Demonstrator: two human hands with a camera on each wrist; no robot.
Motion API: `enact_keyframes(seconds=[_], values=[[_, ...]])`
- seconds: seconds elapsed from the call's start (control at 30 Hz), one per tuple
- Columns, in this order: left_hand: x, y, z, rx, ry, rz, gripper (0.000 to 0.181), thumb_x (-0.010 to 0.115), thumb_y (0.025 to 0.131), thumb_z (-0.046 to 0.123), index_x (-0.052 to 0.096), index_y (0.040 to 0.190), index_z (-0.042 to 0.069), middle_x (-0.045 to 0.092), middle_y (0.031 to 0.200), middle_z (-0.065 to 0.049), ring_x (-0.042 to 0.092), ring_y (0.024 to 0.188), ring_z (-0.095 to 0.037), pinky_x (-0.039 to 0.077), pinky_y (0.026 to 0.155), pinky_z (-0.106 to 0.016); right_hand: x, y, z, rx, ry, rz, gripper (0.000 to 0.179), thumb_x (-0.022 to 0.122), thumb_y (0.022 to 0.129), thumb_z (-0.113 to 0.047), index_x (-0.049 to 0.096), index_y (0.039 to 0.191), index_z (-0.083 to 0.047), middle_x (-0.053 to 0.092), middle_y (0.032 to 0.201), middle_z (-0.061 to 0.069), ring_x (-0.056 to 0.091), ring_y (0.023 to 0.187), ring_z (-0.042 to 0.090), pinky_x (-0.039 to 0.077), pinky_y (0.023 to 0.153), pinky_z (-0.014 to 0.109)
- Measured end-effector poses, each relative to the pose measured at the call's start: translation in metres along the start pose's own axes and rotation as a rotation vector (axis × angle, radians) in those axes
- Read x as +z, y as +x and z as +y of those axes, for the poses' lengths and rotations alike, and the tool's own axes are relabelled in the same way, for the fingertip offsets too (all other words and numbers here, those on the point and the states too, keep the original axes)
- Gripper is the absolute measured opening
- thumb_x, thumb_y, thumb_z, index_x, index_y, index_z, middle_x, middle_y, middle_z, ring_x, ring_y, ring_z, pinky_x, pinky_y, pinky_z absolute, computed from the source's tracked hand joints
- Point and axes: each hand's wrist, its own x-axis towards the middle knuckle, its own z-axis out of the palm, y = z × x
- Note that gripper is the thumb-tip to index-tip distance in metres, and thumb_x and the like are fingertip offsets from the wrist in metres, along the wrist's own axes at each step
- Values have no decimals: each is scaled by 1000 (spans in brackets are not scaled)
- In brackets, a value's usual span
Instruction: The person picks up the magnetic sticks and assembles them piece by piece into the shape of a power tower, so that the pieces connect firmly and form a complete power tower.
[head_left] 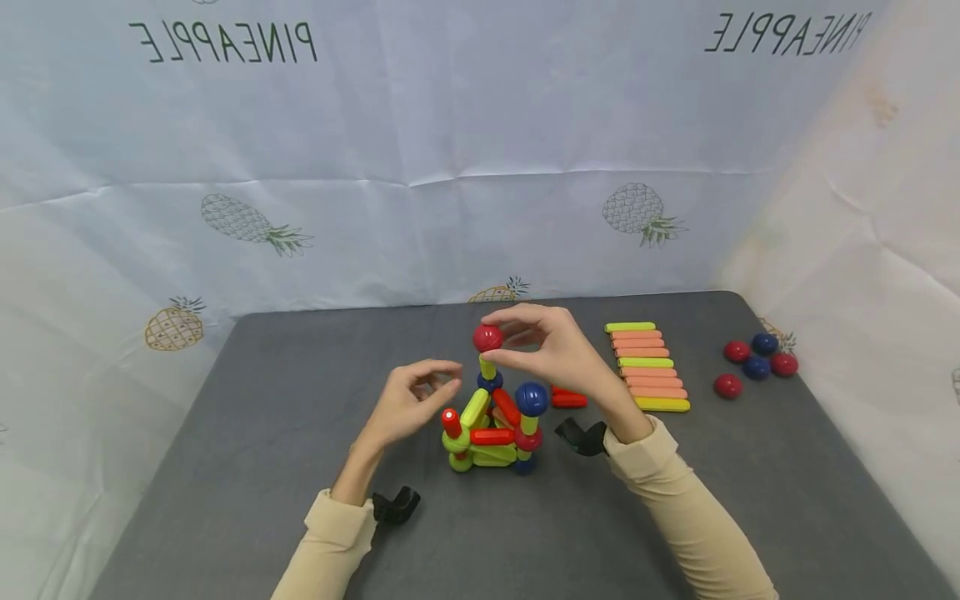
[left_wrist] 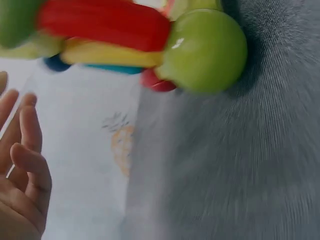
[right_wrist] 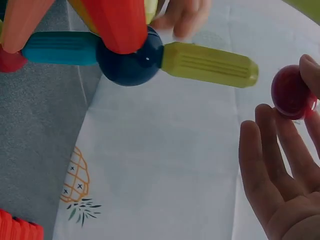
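Observation:
Between the fingertips and thumb of my right hand point(head_left: 553, 343) is a red ball point(right_wrist: 288, 92). The ball is at the free end of a yellow-green rod point(right_wrist: 210, 64), and the right wrist view shows a small gap between them. That rod stands on a dark blue ball point(right_wrist: 127, 62) at the back of a structure of magnetic rods and balls. At its front right, a large blue ball point(head_left: 532, 398) tops another rod. A short red rod point(head_left: 451, 422) points up at the front left. My left hand point(head_left: 411, 402) hovers left of the structure, fingers loosely bent, holding nothing.
Right of the structure lies a row of orange and yellow-green rods point(head_left: 648, 372). Red rods point(head_left: 568, 400) lie beside my right wrist. Several loose red and blue balls point(head_left: 757, 367) sit near the table's right edge. A pineapple-print cloth point(head_left: 450, 233) hangs behind the table.

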Motion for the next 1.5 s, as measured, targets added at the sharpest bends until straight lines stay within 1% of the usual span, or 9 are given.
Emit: enact_keyframes(seconds=[0.1,0.23,0.3,0.77,0.97,1.13,1.3,1.43,1.5], values=[[11,15,-3,-25,30,-37,29,70,96,9,70,125,5,74,101,-20,62,70,-5,47,51,-22,3,1,4,8,3,-17,42,83,85,-9,71,125,-8,75,117,10,74,101,21,62,88,36],[18,26,-2,3,26,-101,29,71,94,7,70,124,4,73,88,-17,61,66,-6,45,51,-22,5,3,7,12,-1,-40,41,82,86,-10,71,126,-7,75,118,10,74,102,22,61,88,36],[19,29,0,11,32,-117,28,71,94,7,72,122,5,74,89,-15,62,67,-6,46,52,-22,5,3,7,16,-7,-49,41,82,86,-11,71,126,-7,75,118,10,74,102,23,61,89,35],[20,31,-1,15,60,-127,26,73,93,8,73,119,6,77,97,-15,66,69,-5,46,54,-22,2,2,13,9,1,-71,41,83,85,-10,71,124,-7,74,118,11,76,99,22,61,89,35],[14,30,4,15,90,-118,31,74,93,10,72,123,7,75,111,-14,66,75,-7,50,56,-23,-2,0,16,-5,5,-73,47,83,84,-5,69,128,-8,71,124,11,74,103,21,60,92,37],[0,17,12,14,136,-17,34,72,94,11,70,128,9,72,120,-12,61,75,-6,43,49,-22,-25,-18,19,20,-21,63,44,80,86,-3,69,128,-8,70,124,8,69,106,9,59,92,31],[-15,-11,20,69,184,72,26,69,96,6,74,121,10,76,105,-6,60,73,-3,44,50,-22,-67,-54,44,71,-178,301,36,78,87,-1,73,122,-8,70,116,-11,64,103,-7,53,90,14],[-26,-31,28,97,234,38,24,70,94,4,76,117,11,77,102,-3,59,72,-2,44,51,-21,-103,-92,70,198,-269,439,32,77,90,-6,73,122,-7,67,115,-18,61,101,-11,48,87,6],[-30,-38,32,101,263,-2,25,74,91,6,76,116,13,76,103,-2,59,73,-1,43,52,-19,-119,-111,83,290,-342,456,34,76,92,-13,71,124,-5,68,119,-9,59,102,-9,45,86,4]])
